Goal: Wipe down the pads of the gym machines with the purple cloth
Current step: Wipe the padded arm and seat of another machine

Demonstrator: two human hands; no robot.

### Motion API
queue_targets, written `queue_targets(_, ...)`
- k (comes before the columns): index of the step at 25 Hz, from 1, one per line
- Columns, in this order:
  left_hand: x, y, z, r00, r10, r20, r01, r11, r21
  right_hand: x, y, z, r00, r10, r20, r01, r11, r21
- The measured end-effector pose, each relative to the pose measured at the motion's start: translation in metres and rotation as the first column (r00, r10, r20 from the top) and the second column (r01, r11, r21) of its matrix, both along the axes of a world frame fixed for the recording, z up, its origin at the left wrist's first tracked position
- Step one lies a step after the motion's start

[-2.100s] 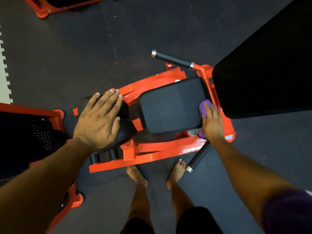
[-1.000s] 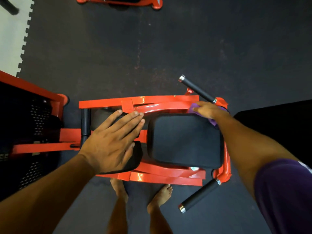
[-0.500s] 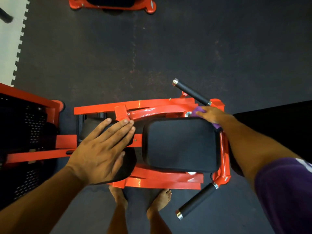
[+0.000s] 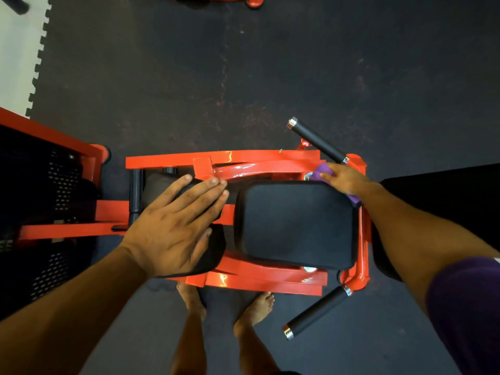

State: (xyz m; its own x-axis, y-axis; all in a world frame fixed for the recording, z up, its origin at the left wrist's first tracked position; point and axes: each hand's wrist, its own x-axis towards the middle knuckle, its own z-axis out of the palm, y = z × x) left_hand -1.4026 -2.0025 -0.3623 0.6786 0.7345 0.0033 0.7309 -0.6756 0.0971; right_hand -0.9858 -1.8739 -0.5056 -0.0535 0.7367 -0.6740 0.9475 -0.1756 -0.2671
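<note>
cloth [image 4: 323,169]: purple
seat pad [image 4: 295,226]: black
machine frame [image 4: 257,158]: glossy orange-red
floor [image 4: 243,77]: dark grey, reddish specks
handles [image 4: 316,140]: black, chrome-tipped

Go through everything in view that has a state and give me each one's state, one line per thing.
purple cloth: bunched under the right hand, at the seat pad's far right corner.
right hand: holds the cloth.
left hand: flat, fingers straight, resting on the smaller black pad.
seat pad: bare on top, nothing lying on it.
upper handle: free.
lower handle: free.

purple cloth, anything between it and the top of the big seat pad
Nothing visible. The right hand holds the purple cloth at the far right corner of the seat pad, whose top is bare.
</note>
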Motion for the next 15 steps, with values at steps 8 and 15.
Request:
queue_targets(8, 0.001, -0.003, -0.001, 1.000, 0.007, -0.012, -0.007, 1.000, -0.001, -0.071, 0.041, 0.019, 0.970, 0.184, -0.162, -0.164, 0.978, 0.131)
queue_targets(15, 0.001, -0.003, -0.001, 0.999, 0.009, -0.030, -0.009, 1.000, -0.004, -0.140, 0.012, -0.011, 0.888, 0.388, -0.246, -0.382, 0.921, 0.075)
